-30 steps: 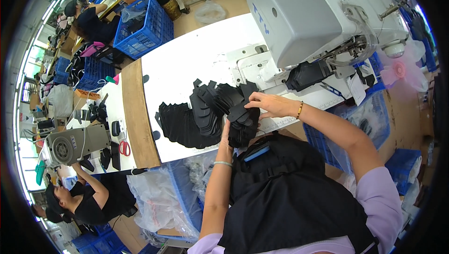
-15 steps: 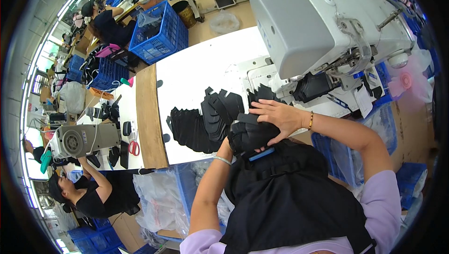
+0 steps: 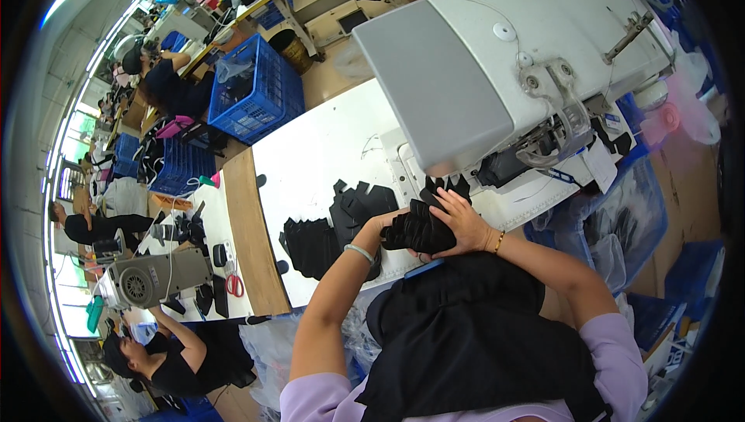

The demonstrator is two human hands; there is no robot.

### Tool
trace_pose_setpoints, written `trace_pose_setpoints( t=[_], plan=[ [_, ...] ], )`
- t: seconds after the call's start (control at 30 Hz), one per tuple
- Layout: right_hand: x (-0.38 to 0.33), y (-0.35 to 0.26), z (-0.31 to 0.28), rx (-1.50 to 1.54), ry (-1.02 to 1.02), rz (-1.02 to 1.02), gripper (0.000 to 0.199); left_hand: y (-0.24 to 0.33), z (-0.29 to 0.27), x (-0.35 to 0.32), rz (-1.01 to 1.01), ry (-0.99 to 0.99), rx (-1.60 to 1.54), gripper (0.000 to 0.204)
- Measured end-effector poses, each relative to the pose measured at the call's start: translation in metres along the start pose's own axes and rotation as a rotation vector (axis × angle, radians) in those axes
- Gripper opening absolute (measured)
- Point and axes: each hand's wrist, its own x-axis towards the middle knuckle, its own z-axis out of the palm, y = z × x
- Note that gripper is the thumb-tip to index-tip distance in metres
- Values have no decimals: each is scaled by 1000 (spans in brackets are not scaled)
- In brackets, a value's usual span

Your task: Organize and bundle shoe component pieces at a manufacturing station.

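A bundle of black cut pieces (image 3: 415, 232), seemingly fabric, is held between my two hands at the table's front edge. My left hand (image 3: 390, 218) grips it from the left, its fingers largely hidden by the pieces. Over the bundle's right side lies my right hand (image 3: 468, 226), fingers stretched across it and thumb low. To the left, two more groups of black pieces lie fanned out, one fan (image 3: 309, 247) farther left and another fan (image 3: 361, 204) closer to my left wrist. More black pieces (image 3: 458, 187) lie just beyond my right fingertips.
A large white-and-grey sewing machine (image 3: 497, 72) overhangs the white table (image 3: 310, 142). Black pieces (image 3: 500, 167) and a blue cutter (image 3: 555, 174) lie beneath its right side. Co-workers sit at left, one by another machine (image 3: 155, 278). A blue crate (image 3: 252, 92) stands beyond the table.
The view has shifted, so the machine appears lower and farther left. Both hands still hold the bundle, which now looks tilted, its layered edges facing left. My left forearm reaches farther up around it.
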Motion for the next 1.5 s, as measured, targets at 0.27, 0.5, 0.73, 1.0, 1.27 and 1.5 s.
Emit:
trace_pose_setpoints(
  t=[0.27,0.5,0.73,1.0,1.27,1.5],
  plan=[
    [9,2,21,68,54,185,101,8,-66,21,128,-556,929,46],
    [22,3,25,-26,233,534,97,48,-39,2,226,90,701,80],
    [62,-16,33,-30,231,593,90,-14,-46,-48,490,701,160,48],
    [41,-10,42,-180,162,545,101,41,-57,-31,-2,447,1135,56],
    [46,1,31,39,229,592,103,49,-51,-34,311,434,60,43],
    [43,-4,30,43,260,585,102,-42,-27,-7,597,523,-173,31]
  ],
)
